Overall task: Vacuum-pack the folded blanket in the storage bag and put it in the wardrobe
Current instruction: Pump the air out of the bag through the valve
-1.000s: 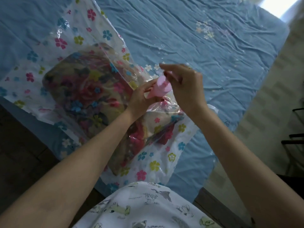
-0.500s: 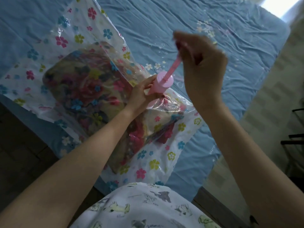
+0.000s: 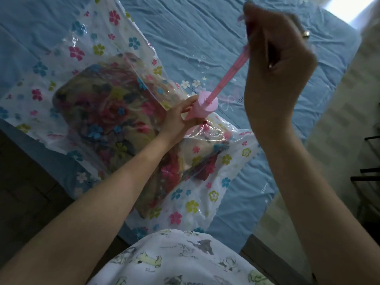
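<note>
A clear storage bag printed with coloured flowers lies flat on a bed covered by a blue sheet, its left part reaching the bed's near edge. Inside it, seen through the plastic, sits the folded blanket with a dark rose pattern, filling the middle of the bag. Just right of the blanket's centre, the left hand curls its fingers round the pink barrel of a hand pump, which stands on the bag's upper face. From the barrel's round cap a thin pink plunger rod slants up and to the right, drawn far out. The right hand, raised well above the bag, is clenched round the rod's top end; a ring shows on one finger. At the bottom edge, a white garment with animal prints is visible.
</note>
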